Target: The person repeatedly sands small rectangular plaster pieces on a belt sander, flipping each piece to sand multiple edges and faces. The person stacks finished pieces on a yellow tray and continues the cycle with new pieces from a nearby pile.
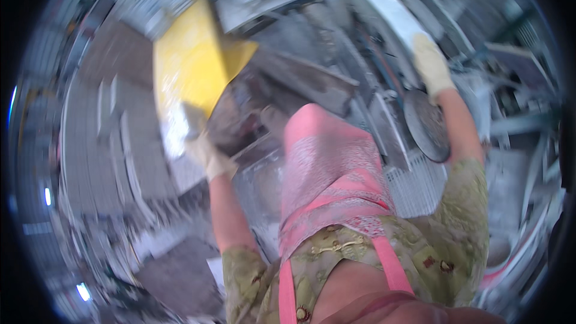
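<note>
My left hand (211, 157), in a pale cream glove, is at the lower edge of a yellow sheet-like housing (189, 63) with a shiny white lower end. Motion smears its fingers, so I cannot make out whether they hold anything. Farther off to the right, my right hand (431, 65), gloved the same way, touches the near end of a long white strip (384, 3). The fingers there are blurred against the strip, and their grip does not show. A round grey dish-like disc (426, 123) lies just below that wrist.
Stacks of grey slabs (90, 144) stand at the left. Between my hands are a dusty brown machine part (237, 114) and a slanting metal plate (312, 78). My pink apron (336, 168) covers my front. Green metal framing (522, 123) stands at the right.
</note>
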The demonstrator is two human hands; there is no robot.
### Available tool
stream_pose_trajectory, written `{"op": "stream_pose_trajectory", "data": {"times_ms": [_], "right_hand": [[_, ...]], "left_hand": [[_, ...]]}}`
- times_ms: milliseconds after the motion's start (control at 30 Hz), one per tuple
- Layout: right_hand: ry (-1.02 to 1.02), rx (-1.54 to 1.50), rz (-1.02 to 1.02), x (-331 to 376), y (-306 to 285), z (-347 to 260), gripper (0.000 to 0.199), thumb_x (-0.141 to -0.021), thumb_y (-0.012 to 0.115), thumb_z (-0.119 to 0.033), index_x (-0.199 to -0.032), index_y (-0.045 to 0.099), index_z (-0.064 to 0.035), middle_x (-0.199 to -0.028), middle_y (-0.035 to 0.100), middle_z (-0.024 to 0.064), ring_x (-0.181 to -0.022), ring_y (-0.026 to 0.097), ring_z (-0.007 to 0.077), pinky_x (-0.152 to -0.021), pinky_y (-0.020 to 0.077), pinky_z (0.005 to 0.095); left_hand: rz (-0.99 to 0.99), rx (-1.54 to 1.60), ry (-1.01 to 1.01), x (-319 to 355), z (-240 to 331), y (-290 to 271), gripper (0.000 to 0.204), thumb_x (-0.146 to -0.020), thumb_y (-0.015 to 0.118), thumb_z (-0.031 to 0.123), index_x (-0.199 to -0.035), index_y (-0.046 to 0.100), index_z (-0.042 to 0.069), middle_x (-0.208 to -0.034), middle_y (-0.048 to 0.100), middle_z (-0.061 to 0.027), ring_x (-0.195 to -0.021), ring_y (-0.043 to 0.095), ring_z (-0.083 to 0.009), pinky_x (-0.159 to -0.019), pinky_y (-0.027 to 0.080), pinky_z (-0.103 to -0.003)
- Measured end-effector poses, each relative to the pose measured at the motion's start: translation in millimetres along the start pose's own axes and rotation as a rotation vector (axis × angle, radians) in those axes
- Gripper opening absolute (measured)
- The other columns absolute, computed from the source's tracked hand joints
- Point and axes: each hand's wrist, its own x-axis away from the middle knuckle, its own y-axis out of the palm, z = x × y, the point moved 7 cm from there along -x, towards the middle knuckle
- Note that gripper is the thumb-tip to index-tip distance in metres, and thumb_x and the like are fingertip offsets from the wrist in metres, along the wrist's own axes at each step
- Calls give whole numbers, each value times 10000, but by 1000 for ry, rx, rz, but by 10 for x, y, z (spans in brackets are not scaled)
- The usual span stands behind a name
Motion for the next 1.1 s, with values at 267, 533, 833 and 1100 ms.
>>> {"op": "stream_pose_trajectory", "data": {"times_ms": [267,533,833,1100], "right_hand": [[289,-359,-58,-526,-424,386,300,-990,566,-324,-1091,661,-57,-904,735,214,-849,722,370,-768,548,488],[4,-1765,-101,-1053,-1603,-2304,463,-1007,609,-405,-1217,690,-1,-1112,717,48,-1005,659,127,-948,493,317],[108,-1901,-318,-615,-2208,-4481,434,-931,671,-323,-1186,708,26,-1066,737,146,-968,684,219,-904,493,358],[-331,-1592,-305,-452,-2446,-4678,625,-958,593,-495,-1263,620,49,-1171,680,242,-1079,681,301,-916,520,392]], "left_hand": [[56,-407,-18,24,162,-18,546,-793,813,497,-945,749,-23,-906,741,-247,-887,721,-423,-827,564,-463],[-53,-295,46,49,237,74,654,-780,825,482,-1121,702,-62,-1027,731,-271,-987,720,-393,-892,543,-447],[-384,-66,142,-291,569,-356,762,-956,587,557,-1424,527,-41,-1319,620,-285,-1171,633,-361,-995,482,-394],[-569,-245,259,-528,781,186,732,-895,715,485,-1367,575,-56,-1165,656,-333,-1070,672,-376,-915,536,-419]]}}
